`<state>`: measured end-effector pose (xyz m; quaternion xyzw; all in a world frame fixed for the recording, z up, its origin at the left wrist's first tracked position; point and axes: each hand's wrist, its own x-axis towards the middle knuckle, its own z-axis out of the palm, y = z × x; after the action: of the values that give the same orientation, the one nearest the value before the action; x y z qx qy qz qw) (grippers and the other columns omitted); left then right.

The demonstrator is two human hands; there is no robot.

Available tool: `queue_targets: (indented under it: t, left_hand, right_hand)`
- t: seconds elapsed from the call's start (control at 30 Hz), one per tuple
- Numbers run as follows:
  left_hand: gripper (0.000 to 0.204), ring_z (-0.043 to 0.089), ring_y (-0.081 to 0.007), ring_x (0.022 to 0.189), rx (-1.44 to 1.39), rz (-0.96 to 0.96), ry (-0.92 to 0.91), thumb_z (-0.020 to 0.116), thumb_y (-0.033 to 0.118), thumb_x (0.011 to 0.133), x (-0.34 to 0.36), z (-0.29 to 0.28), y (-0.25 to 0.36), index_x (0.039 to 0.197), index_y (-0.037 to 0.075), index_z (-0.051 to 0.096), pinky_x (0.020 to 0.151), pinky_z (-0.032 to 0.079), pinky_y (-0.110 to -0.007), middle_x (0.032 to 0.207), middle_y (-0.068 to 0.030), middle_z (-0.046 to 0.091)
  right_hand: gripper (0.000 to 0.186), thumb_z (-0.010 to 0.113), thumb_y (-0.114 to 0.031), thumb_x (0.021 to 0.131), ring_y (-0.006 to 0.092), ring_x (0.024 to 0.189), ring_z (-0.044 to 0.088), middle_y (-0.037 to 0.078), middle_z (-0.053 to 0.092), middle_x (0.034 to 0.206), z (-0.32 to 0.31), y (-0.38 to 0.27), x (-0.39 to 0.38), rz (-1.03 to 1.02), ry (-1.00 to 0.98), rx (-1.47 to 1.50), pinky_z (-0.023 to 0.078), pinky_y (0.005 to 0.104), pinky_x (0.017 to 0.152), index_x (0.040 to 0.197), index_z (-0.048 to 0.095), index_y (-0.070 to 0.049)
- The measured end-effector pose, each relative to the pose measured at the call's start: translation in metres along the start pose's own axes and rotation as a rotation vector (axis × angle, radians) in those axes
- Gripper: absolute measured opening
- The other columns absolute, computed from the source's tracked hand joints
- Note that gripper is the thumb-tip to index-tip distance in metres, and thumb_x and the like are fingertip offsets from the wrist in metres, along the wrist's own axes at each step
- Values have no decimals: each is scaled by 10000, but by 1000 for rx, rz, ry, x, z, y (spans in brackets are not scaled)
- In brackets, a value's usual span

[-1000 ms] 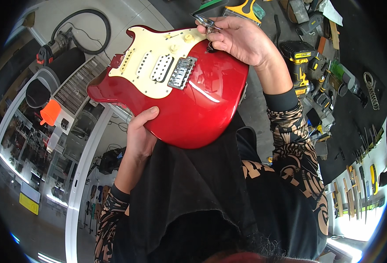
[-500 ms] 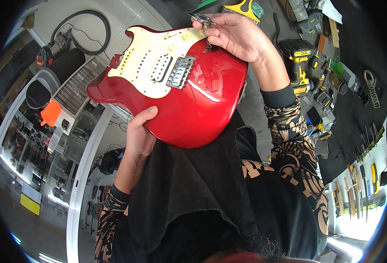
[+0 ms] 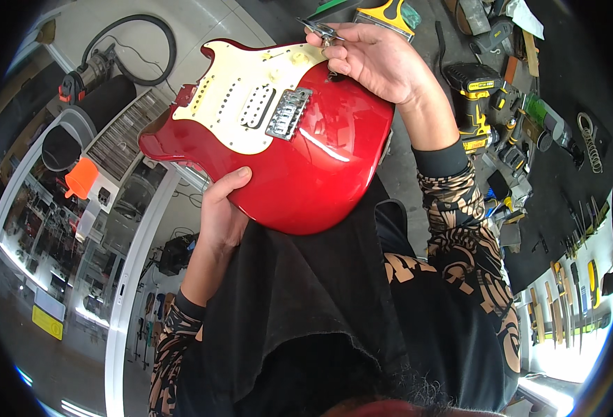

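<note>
A glossy red electric guitar body (image 3: 327, 184) with a cream pickguard (image 3: 216, 90) and a chrome bridge (image 3: 289, 114) is tilted over my lap. My left hand (image 3: 224, 208) is closed on its near left edge, thumb on top and the other fingers hidden underneath. Over the far right of the body, my right hand (image 3: 383, 61) pinches a small chrome jack plate (image 3: 322, 30). The jack plate is raised off the body, above a dark opening (image 3: 334, 75) in the red top. Wires below the fingers are mostly hidden.
To the right, a dark workbench holds a yellow-and-black cordless drill (image 3: 475, 87), a coiled spring (image 3: 589, 142) and several hand tools. Files and handled tools (image 3: 564, 299) line up at lower right. An orange funnel-like cup (image 3: 81, 178) and a glass-fronted cabinet (image 3: 49, 243) are at left.
My right hand has dipped slightly with the jack plate, and the wires beneath it show less. The guitar body and my left hand stay almost the same.
</note>
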<state>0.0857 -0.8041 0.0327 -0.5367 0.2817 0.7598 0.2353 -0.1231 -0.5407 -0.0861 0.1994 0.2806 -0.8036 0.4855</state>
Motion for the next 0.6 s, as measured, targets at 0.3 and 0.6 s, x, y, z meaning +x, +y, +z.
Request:
queue_targets:
  t: [0.3,0.6]
  left_hand:
    - [546,663,-319,1333,3,-19,24,674,71,964,0,-1,2,1481,-61,561,1179,503,-456,1449,-189,670]
    - [558,655,-319,1345,10,-5,7,672,71,966,-1,-1,2,1495,-54,547,1181,502,-452,1456,-190,664]
  right_hand:
    - [325,430,-118,1143,109,846,530,149,702,1232,3,-2,-9,-11,32,-22,545,285,813,1274,626,107]
    - [309,440,-114,1141,101,843,510,126,689,1193,5,-3,-9,-23,37,-50,528,275,802,1267,623,101]
